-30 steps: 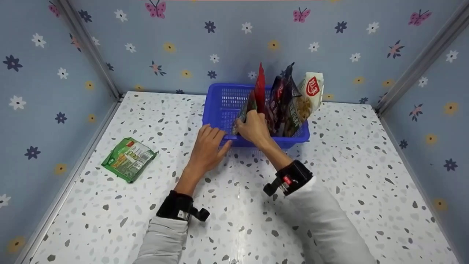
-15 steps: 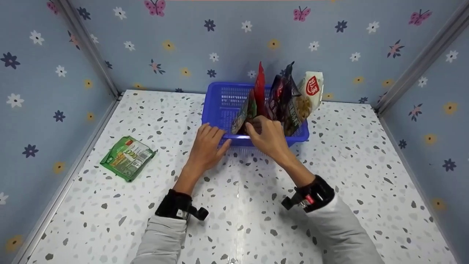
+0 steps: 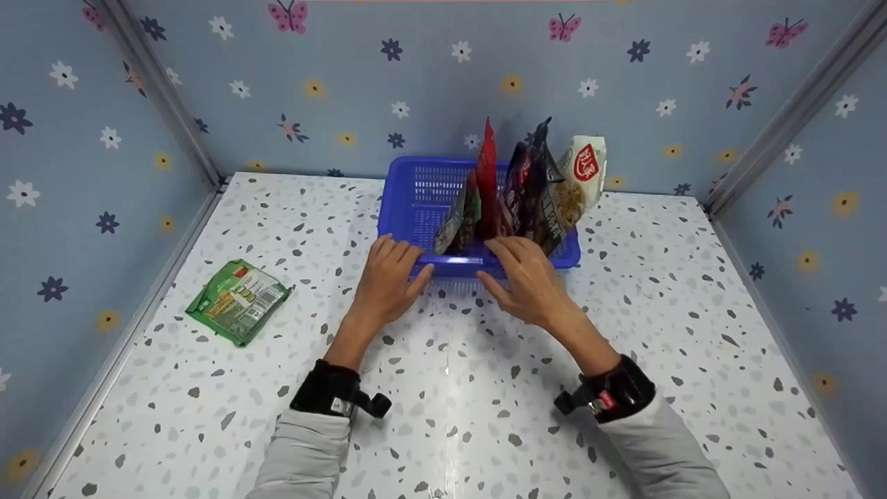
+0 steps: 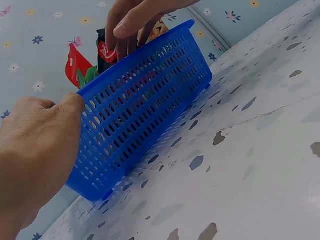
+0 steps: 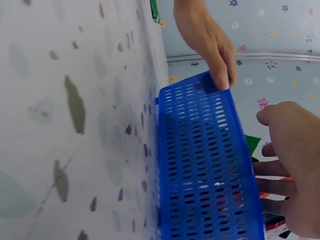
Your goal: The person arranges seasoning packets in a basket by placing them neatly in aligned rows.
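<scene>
A blue plastic basket [image 3: 400, 201] stands against the back wall with several snack bags upright in it. My left hand [image 3: 388, 283] grips its front rim near the left corner, thumb outside and fingers over the edge. My right hand [image 3: 530, 284] is at the front rim further right; its fingers reach over the edge, and in the right wrist view its thumb [image 5: 270, 115] stands off the rim. Inside the basket lean a green-edged bag [image 3: 459, 220], a red bag [image 3: 487, 170], dark bags [image 3: 523, 184] and a white-topped bag [image 3: 582, 177]. Their lower parts are partly hidden.
A green snack packet [image 3: 240, 301] lies flat on the speckled table [image 3: 443, 388], left of the basket. Flower-patterned panels [image 3: 443, 90] enclose the table at the back and on both sides.
My right hand has let go of the leftmost bag, drawn back out of the basket and moved right to the front rim. The left hand has stayed on the rim.
</scene>
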The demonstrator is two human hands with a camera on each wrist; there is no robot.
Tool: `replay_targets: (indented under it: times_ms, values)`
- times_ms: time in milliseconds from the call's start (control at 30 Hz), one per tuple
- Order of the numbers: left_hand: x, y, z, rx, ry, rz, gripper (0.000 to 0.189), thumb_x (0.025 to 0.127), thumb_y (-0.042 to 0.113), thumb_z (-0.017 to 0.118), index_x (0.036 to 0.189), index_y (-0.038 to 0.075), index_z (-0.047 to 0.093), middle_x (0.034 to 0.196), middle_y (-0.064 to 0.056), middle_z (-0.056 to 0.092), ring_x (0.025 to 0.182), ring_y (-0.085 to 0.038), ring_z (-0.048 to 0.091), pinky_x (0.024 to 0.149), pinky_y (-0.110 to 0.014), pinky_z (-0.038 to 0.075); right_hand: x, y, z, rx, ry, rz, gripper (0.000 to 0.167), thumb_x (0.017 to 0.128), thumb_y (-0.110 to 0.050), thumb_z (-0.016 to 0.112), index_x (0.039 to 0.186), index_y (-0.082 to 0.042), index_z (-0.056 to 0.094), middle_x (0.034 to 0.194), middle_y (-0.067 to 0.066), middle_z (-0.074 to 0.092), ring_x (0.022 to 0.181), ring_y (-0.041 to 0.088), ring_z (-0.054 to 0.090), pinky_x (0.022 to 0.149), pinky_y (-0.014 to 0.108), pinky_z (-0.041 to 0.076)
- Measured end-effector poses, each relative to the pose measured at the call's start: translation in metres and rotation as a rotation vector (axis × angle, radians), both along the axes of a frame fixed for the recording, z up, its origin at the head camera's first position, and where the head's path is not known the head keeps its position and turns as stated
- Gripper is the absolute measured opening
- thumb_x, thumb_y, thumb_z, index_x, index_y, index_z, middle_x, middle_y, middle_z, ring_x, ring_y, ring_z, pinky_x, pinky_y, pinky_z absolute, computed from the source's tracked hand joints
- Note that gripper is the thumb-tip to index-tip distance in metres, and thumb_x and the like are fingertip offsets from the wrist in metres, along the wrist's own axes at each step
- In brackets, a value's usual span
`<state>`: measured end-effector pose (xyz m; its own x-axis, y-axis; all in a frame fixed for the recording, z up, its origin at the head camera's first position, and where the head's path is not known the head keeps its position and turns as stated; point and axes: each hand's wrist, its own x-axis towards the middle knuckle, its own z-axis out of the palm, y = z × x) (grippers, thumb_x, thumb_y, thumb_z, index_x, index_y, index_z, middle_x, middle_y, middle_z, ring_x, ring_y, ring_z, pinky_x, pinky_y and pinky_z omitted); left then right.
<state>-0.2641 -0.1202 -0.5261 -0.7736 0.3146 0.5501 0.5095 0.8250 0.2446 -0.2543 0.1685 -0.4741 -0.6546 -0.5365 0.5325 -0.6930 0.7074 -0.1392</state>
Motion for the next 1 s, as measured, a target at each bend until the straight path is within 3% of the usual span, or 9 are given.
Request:
replay_targets:
  times_ms: [267,567,1000]
  values:
    - [0.000,0.002,0.000,0.003,0.003,-0.008,0.037,0.116,0.038,0.063,0.127,0.004,0.074,0.117,-0.016,0.078,0.114,-0.038,0.069,0.132,-0.057,0.042,-0.004,0.008,-0.016,0.043,-0.027,-0.015,0.044,0.114,-0.030,0.069,0.144,0.003,0.071,0.137,0.024,0.079,0.128,0.044,0.075,0.114,0.059,0.060]
    - [-0.002,0.002,0.000,0.005,0.003,-0.008,0.037,0.116,0.039,0.062,0.127,0.005,0.073,0.117,-0.015,0.077,0.115,-0.037,0.069,0.133,-0.057,0.042,-0.008,0.007,-0.020,0.029,0.011,-0.036,0.031,0.116,-0.022,0.065,0.133,0.001,0.077,0.118,0.019,0.083,0.106,0.038,0.080,0.087,0.051,0.062]
    - [0.001,-0.001,0.004,-0.018,-0.033,0.002,0.038,0.116,0.039,0.062,0.127,0.004,0.073,0.118,-0.016,0.077,0.118,-0.039,0.069,0.135,-0.056,0.040,-0.010,0.002,-0.022,0.007,0.094,-0.036,0.027,0.114,-0.021,0.069,0.126,-0.001,0.080,0.109,0.015,0.083,0.097,0.034,0.079,0.081,0.046,0.058]
